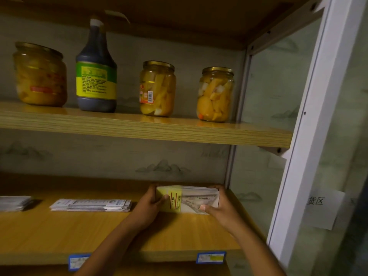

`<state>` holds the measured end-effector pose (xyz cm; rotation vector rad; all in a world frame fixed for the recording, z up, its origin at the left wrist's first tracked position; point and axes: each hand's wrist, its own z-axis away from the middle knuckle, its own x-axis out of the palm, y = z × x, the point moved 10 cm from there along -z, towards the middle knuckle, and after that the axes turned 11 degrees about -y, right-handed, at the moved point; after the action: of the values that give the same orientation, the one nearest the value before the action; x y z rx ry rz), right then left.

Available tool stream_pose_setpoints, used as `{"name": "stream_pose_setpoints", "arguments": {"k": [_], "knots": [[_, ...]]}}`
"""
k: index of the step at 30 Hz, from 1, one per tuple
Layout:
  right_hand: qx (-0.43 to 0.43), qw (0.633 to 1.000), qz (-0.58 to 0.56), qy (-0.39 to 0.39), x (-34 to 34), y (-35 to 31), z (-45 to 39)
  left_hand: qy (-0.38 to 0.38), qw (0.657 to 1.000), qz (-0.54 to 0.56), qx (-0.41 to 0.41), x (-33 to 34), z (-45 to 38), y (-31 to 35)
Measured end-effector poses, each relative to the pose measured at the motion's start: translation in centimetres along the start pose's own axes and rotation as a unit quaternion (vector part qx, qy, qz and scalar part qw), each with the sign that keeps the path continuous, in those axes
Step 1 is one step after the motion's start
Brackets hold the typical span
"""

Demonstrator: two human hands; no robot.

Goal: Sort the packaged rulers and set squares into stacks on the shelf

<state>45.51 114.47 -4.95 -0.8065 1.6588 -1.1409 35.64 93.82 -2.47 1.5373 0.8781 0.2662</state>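
Observation:
A stack of packaged set squares point(191, 199) with yellow header cards stands at the right end of the lower wooden shelf point(59, 232). My left hand point(153, 201) grips the stack's left end, thumb over the yellow card. My right hand point(216, 206) grips its right end, fingers wrapped behind and thumb on the front. A flat stack of packaged rulers point(91, 205) lies on the same shelf to the left. Another pile of packets point(14, 203) lies at the far left edge, partly cut off.
The upper shelf point(139, 126) carries three jars of yellow preserved fruit point(157, 88) and a dark sauce bottle point(96, 72). A white metal upright point(310, 124) and the shelf's side frame stand close on the right. Blue price tags point(211, 257) sit on the shelf's front edge.

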Motion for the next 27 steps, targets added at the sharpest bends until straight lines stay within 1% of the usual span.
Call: {"name": "stream_pose_setpoints", "arguments": {"k": [7,11,14,18,20,24,27], "knots": [[0.009,1.000,-0.009,0.005,-0.1,-0.4,0.4,0.045,0.996,-0.074,0.009,-1.3,-0.2,0.3],[0.012,1.000,-0.017,0.017,-0.7,-0.7,0.8,0.064,0.997,-0.051,0.003,-1.5,0.0,0.7],[0.032,0.999,-0.019,-0.013,-1.1,-1.2,1.0,0.072,0.996,-0.040,-0.037,-1.6,-0.3,0.7],[0.076,0.994,0.052,-0.058,-1.9,-1.2,0.8,0.044,0.990,-0.015,-0.132,-1.3,-1.7,-1.3],[0.108,0.987,0.096,-0.068,-1.9,-0.6,0.9,0.029,0.984,-0.031,-0.172,-0.9,-2.1,-2.0],[0.136,0.963,0.230,-0.031,-2.6,-0.5,1.0,0.020,0.969,-0.154,-0.194,-0.5,-3.1,-2.2],[0.141,0.935,0.324,-0.025,-2.6,-1.4,1.3,-0.001,0.947,-0.255,-0.196,-0.3,-3.7,-2.2]]}}
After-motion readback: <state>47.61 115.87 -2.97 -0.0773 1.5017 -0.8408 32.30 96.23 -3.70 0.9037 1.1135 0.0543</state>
